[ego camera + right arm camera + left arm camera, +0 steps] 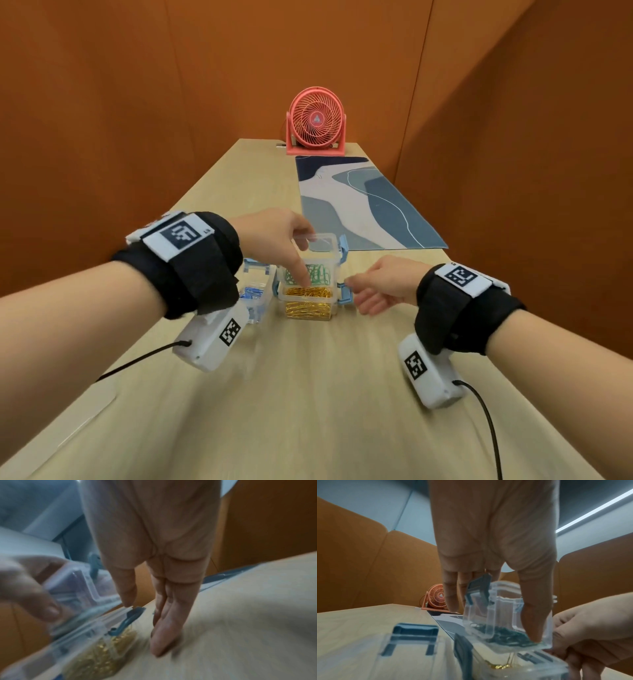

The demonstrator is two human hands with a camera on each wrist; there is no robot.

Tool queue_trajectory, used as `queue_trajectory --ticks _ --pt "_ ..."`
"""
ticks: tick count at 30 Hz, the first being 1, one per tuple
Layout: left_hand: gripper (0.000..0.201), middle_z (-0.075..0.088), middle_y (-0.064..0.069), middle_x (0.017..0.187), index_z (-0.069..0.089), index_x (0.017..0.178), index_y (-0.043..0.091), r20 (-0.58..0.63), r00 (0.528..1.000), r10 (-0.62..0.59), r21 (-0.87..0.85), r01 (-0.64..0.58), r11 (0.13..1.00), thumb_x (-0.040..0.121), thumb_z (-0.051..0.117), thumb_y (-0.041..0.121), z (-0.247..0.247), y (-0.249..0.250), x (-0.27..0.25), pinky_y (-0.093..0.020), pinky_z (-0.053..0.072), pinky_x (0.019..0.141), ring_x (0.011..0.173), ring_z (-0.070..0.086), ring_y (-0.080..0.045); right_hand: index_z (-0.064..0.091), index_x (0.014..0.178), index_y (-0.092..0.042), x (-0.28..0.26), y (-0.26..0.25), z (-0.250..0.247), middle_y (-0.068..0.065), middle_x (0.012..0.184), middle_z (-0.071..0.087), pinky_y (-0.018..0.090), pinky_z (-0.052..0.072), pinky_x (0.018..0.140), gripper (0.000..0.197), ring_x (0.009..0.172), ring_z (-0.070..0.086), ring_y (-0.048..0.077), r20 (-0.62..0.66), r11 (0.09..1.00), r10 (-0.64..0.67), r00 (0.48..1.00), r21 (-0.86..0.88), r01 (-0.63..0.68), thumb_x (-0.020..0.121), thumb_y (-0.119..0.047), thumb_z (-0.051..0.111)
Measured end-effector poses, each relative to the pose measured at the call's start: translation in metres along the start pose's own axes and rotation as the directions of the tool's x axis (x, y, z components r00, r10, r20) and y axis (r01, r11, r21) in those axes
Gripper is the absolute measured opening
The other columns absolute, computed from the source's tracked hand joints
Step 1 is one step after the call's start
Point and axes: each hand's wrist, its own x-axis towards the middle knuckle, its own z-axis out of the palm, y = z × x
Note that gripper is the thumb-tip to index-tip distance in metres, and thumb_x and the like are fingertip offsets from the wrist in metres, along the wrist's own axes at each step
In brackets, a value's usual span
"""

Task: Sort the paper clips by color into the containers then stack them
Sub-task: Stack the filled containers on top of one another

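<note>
**Green box goes onto gold**

Head view: the left hand (pixel 274 236) grips the clear container of green clips (pixel 317 270) atop the gold-clip container (pixel 310 303); the blue-clip container (pixel 255 296) sits just left. The right hand (pixel 383 284), fingers relaxed, is at the gold box's blue latch (pixel 344 294).

Left wrist: thumb (pixel 534 615) and fingers (pixel 452 596) clamp the green box.

Right wrist: blurred; straight fingers (pixel 164 628) reach down to the table (pixel 240 628).

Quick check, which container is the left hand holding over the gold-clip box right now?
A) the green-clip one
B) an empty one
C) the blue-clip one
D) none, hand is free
A: the left hand grips the clear container of green clips from above, over the gold-clip container; the blue-clip container stands apart on the table.
</note>
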Motion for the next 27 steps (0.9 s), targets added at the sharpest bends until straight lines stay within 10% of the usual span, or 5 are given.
queue_trajectory --ticks 5,12,18,23,27 --pt "0.077 0.059 0.003 0.117 0.047 0.133 0.018 0.001 1.000 -0.008 0.037 0.008 0.999 0.065 0.083 0.026 0.011 0.002 0.006 -0.022 0.044 0.079 0.099 0.055 -0.014 0.056 0.117 0.010 -0.007 -0.002 0.004 0.017 0.091 0.067 0.020 0.056 0.058 0.028 0.066 0.064 0.018 0.033 0.966 -0.015 0.999 0.259 0.006 0.095 -0.006 0.048" --pt "0.069 0.060 0.004 0.114 0.052 0.125 0.020 0.048 0.999 -0.010 0.095 0.005 0.995 0.064 0.084 0.029 0.009 0.005 0.003 -0.014 0.042 0.061 0.099 0.057 -0.015 0.060 0.115 0.008 -0.017 0.000 0.007 0.019 0.098 0.067 0.015 0.056 0.058 0.026 0.065 0.063 0.011 -0.010 0.971 -0.133 0.991 0.201 0.133 0.090 0.003 0.052" --pt "0.065 0.061 0.005 0.108 0.056 0.118 0.022 0.032 0.999 -0.011 0.109 0.007 0.994 0.060 0.086 0.025 0.013 0.005 0.001 -0.027 0.050 0.078 0.097 0.058 -0.016 0.071 0.106 -0.001 -0.023 0.003 0.017 0.015 0.101 0.071 0.027 0.056 0.076 0.025 0.073 0.060 0.014 -0.077 0.957 -0.277 0.958 -0.107 0.269 0.083 -0.005 0.063" --pt "0.066 0.061 0.005 0.112 0.056 0.119 0.022 0.011 1.000 -0.001 0.087 0.000 0.996 0.060 0.086 0.025 0.015 0.005 0.000 -0.026 0.049 0.082 0.099 0.058 -0.016 0.073 0.097 -0.008 -0.022 0.004 0.026 0.011 0.089 0.070 0.024 0.047 0.066 0.024 0.073 0.055 0.013 -0.108 0.899 -0.375 0.921 -0.285 0.333 0.076 -0.020 0.071" --pt "0.084 0.052 0.009 0.132 0.044 0.133 0.022 0.125 0.992 -0.014 0.025 0.011 1.000 0.062 0.080 0.048 0.009 0.010 -0.008 -0.026 0.044 0.094 0.115 0.051 -0.012 0.053 0.115 -0.018 -0.020 0.000 0.026 -0.004 0.101 0.064 0.027 0.052 0.080 0.065 0.091 0.061 0.014 -0.081 0.915 -0.384 0.920 -0.166 0.368 0.060 -0.032 0.085"
